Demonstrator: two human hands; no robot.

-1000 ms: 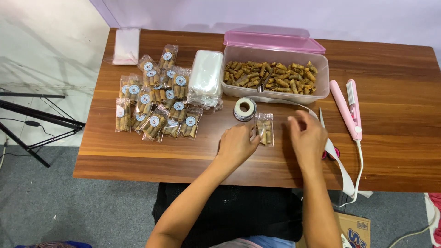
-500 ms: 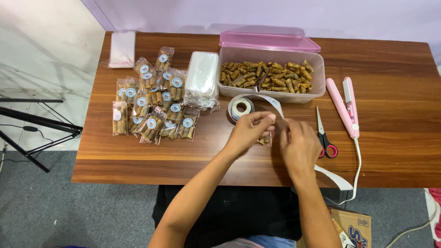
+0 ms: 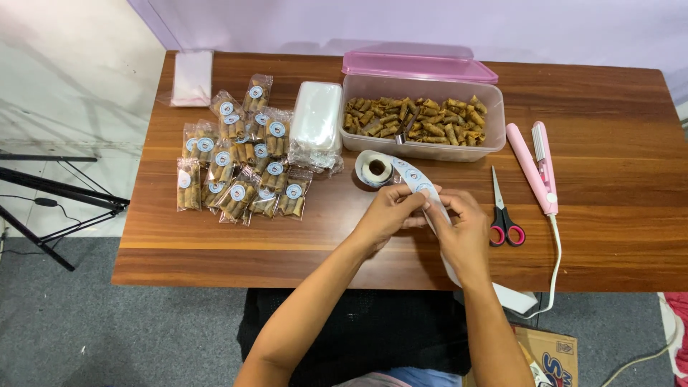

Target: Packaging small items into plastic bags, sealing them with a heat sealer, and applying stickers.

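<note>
My left hand (image 3: 390,215) and my right hand (image 3: 462,229) meet over the wooden table (image 3: 609,236), both pinching a white backing strip (image 3: 414,178) of round blue-and-white stickers. The strip runs back to its roll (image 3: 374,168) just beyond my fingers and trails off the table's front edge under my right wrist. A small snack packet seen earlier is hidden under my hands.
Several sealed snack packets (image 3: 240,165) with stickers lie at the left. A stack of clear bags (image 3: 315,125) sits beside a clear tub (image 3: 423,147) of brown rolled snacks on a pink lid. Red-handled scissors (image 3: 503,211) and a pink heat sealer (image 3: 534,168) lie right.
My hands left the small packet on the table, came together and took up the sticker strip, which now lifts between my fingers. The camera has shifted slightly.
</note>
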